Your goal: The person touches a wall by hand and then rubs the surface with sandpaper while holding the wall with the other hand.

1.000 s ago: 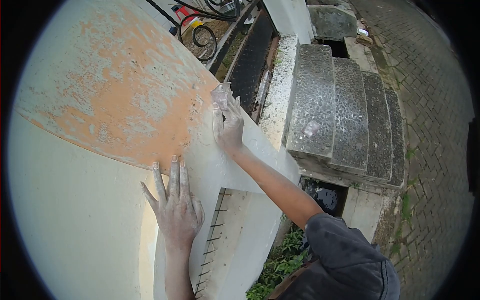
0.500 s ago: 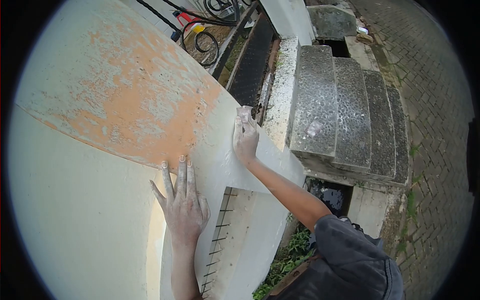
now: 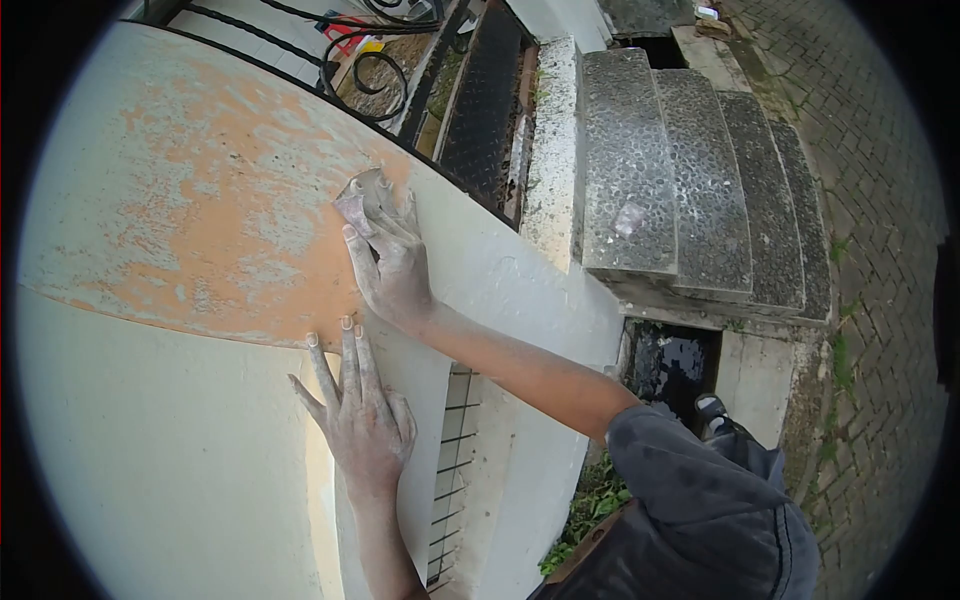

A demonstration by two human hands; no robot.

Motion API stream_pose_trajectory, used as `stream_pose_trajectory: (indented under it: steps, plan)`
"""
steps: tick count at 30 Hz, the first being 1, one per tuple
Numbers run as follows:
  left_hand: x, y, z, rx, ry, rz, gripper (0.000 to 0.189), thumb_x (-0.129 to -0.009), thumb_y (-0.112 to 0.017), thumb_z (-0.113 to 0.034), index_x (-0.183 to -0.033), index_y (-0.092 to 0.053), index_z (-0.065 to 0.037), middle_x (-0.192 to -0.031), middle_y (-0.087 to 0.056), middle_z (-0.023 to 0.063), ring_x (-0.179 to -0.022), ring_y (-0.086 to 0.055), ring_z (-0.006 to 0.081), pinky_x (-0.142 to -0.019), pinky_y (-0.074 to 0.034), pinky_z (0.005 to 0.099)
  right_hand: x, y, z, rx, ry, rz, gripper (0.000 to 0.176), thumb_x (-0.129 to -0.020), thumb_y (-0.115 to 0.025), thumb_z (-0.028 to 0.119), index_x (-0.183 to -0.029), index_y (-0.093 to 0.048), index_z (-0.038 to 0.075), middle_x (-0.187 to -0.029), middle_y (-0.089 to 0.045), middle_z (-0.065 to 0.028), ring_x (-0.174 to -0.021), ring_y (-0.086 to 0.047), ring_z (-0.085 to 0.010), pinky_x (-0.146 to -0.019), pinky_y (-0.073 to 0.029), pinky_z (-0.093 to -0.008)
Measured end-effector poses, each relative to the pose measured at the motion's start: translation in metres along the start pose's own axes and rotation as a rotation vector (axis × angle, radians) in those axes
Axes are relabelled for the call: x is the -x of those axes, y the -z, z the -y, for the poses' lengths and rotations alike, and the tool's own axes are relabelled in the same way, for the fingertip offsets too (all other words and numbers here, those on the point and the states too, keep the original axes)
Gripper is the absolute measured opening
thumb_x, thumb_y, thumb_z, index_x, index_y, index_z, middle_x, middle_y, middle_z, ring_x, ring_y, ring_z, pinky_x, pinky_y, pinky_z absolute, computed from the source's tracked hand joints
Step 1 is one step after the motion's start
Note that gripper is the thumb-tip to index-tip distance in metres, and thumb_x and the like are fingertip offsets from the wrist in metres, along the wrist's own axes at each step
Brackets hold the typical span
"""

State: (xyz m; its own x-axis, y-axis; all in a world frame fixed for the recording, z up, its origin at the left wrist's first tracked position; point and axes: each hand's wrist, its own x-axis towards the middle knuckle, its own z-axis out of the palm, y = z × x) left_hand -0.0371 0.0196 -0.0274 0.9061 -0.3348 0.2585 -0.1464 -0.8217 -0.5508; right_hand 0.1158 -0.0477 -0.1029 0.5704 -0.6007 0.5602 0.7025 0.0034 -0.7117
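Dust coats both of my hands. My left hand [image 3: 368, 425] rests with spread fingers on the pale wall [image 3: 180, 430], its fingertips at the lower edge of an orange patch [image 3: 240, 240] with worn, flaking paint. Above it, my right hand [image 3: 395, 260] is closed round a folded greyish sheet [image 3: 362, 200], pressed against the wall at the right part of the patch. What the sheet is made of I cannot tell.
Black wrought iron [image 3: 380, 85] runs along the wall's top edge. Pebbled steps [image 3: 625, 160] stand to the right, beside a brick-paved road [image 3: 880, 200]. Below the steps lies a drain with dark water [image 3: 670, 365]. A barred opening [image 3: 455, 470] is near my left forearm.
My right hand has moved left with the sheet, from the pale wall near the ironwork onto the orange patch. My left hand has stayed nearly in place. The view has shifted slightly.
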Motion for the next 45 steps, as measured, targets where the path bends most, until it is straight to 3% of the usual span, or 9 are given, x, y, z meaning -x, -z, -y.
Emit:
stream_pose_trajectory:
  steps: [5,12,15,23,26,33,39,42,45]
  plan:
    - [0.002,0.001,-0.002,-0.019,0.006,0.004,0.069,-0.072,-0.045,-0.009,-0.140,-0.032,-0.006,-0.148,-0.031,0.0040,-0.139,-0.014,0.0356,-0.109,-0.002,0.0616,0.067,0.048,-0.050,0.125,-0.231,-0.035,0.028,-0.090,-0.052,0.012,-0.116,-0.061,0.006,-0.123,-0.056,-0.0191,-0.127,-0.039,-0.0383,-0.108,-0.016,-0.0559]
    - [0.003,0.001,-0.002,-0.029,-0.006,0.017,0.069,-0.072,-0.045,-0.008,-0.139,-0.033,-0.005,-0.147,-0.032,0.0045,-0.139,-0.015,0.0352,-0.110,-0.003,0.0607,0.012,0.011,-0.003,0.054,0.091,0.103,0.028,-0.092,-0.050,0.014,-0.115,-0.061,0.002,-0.126,-0.054,-0.0198,-0.126,-0.041,-0.0391,-0.108,-0.018,-0.0556]
    - [0.002,0.005,-0.003,0.003,0.001,0.007,0.069,-0.072,-0.045,-0.008,-0.139,-0.033,-0.005,-0.147,-0.033,0.0047,-0.139,-0.016,0.0352,-0.110,-0.003,0.0607,0.059,0.045,-0.040,0.102,-0.206,-0.017,0.027,-0.091,-0.051,0.014,-0.114,-0.062,0.005,-0.123,-0.056,-0.0184,-0.124,-0.042,-0.0406,-0.107,-0.018,-0.0561]
    - [0.007,0.003,-0.001,-0.011,0.001,0.042,0.070,-0.071,-0.046,-0.007,-0.140,-0.031,-0.005,-0.146,-0.034,0.0045,-0.139,-0.015,0.0344,-0.109,-0.003,0.0622,0.013,0.004,0.001,0.044,0.090,0.053,0.029,-0.093,-0.047,0.014,-0.118,-0.059,0.004,-0.127,-0.054,-0.0173,-0.128,-0.040,-0.0356,-0.108,-0.016,-0.0550]
    - [0.004,0.001,0.000,0.025,0.014,0.027,0.073,-0.071,-0.047,-0.006,-0.141,-0.029,-0.005,-0.146,-0.034,0.0047,-0.140,-0.015,0.0337,-0.109,-0.002,0.0624,0.068,0.041,-0.052,0.123,-0.209,-0.030,0.029,-0.091,-0.051,0.012,-0.117,-0.060,0.006,-0.125,-0.055,-0.0161,-0.126,-0.039,-0.0409,-0.107,-0.016,-0.0593]
    - [0.006,-0.005,0.004,0.038,-0.002,0.009,0.077,-0.068,-0.047,0.000,-0.142,-0.025,-0.003,-0.147,-0.032,0.0052,-0.140,-0.012,0.0328,-0.109,-0.004,0.0616,0.037,0.014,0.006,0.017,0.080,0.109,0.028,-0.091,-0.050,0.012,-0.116,-0.060,0.007,-0.123,-0.056,-0.0167,-0.128,-0.038,-0.0402,-0.106,-0.016,-0.0599]
    - [0.005,-0.007,0.005,0.026,0.005,-0.019,0.079,-0.067,-0.045,0.004,-0.142,-0.023,-0.001,-0.147,-0.031,0.0049,-0.140,-0.012,0.0314,-0.109,-0.005,0.0621,0.076,0.026,-0.023,0.010,-0.226,-0.036,0.031,-0.091,-0.049,0.013,-0.120,-0.058,0.007,-0.127,-0.054,-0.0166,-0.131,-0.033,-0.0386,-0.107,-0.014,-0.0593]
    - [0.003,-0.008,0.004,0.068,0.008,-0.054,0.075,-0.069,-0.045,0.004,-0.141,-0.025,-0.002,-0.145,-0.035,0.0055,-0.140,-0.015,0.0290,-0.109,-0.004,0.0627,0.049,0.006,0.011,-0.011,0.011,0.062,0.031,-0.093,-0.046,0.012,-0.121,-0.057,0.004,-0.131,-0.050,-0.0173,-0.131,-0.034,-0.0370,-0.109,-0.012,-0.0560]
    - [0.005,-0.006,0.003,0.061,0.026,-0.028,0.073,-0.070,-0.045,0.004,-0.140,-0.026,-0.002,-0.144,-0.037,0.0064,-0.140,-0.016,0.0279,-0.109,-0.003,0.0629,0.080,0.029,-0.014,0.041,-0.065,0.109,0.029,-0.092,-0.047,0.011,-0.118,-0.058,0.005,-0.131,-0.050,-0.0166,-0.132,-0.032,-0.0384,-0.108,-0.012,-0.0569]
